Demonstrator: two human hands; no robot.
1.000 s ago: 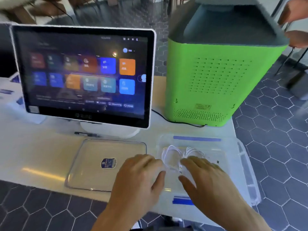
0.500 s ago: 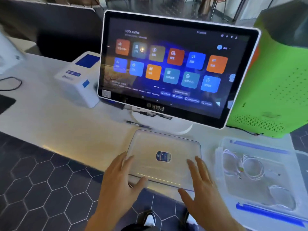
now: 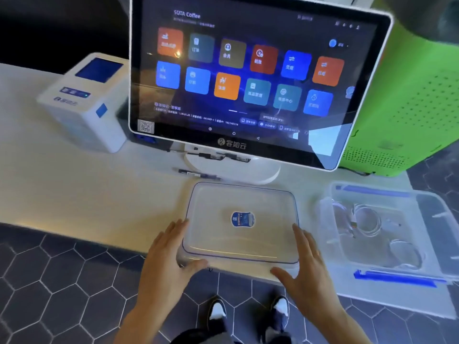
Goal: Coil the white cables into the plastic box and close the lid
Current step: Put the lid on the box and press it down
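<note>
Both hands have reached the lid's side edges, fingers straight and wide.

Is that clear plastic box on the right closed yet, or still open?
Open. The box has no cover, and the white cables lie coiled inside; its lid rests flat on the table beside it, between both hands.

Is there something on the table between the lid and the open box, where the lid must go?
Nothing visible. The lid lies left of the box, with only bare table between. Left hand and right hand flank the lid.
</note>
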